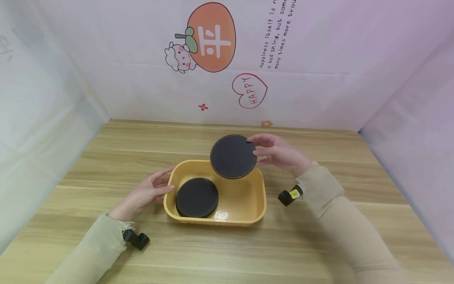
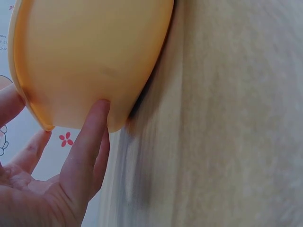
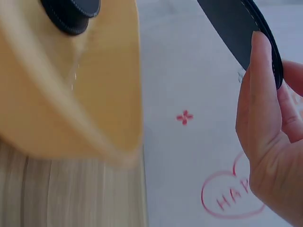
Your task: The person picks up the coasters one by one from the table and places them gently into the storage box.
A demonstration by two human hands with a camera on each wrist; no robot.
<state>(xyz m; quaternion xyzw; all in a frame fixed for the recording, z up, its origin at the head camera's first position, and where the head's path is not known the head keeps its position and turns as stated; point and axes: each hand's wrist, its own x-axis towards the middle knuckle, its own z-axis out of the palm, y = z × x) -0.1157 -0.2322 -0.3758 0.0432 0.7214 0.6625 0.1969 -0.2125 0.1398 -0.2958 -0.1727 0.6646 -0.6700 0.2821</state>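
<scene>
My right hand point(image 1: 278, 153) pinches a round black coaster point(image 1: 233, 157) with a stitched edge, thumb on one face and fingers on the other. It is held tilted above the back right part of a yellow plastic bin point(image 1: 244, 201). Inside the bin, on the left, lie more round black coasters point(image 1: 197, 198); the right wrist view shows them as a thick stack point(image 3: 71, 19), their number unclear. My left hand point(image 1: 149, 191) grips the bin's left end. In the left wrist view, its fingers point(image 2: 92, 137) touch the outer wall and the rim.
The bin stands on a wood-grain table point(image 1: 220, 252). A white printed sheet point(image 1: 142, 90) rises behind the table, and pale sheets flank both sides. Black wrist cameras hang from the left sleeve point(image 1: 136, 240) and the right sleeve point(image 1: 290, 195).
</scene>
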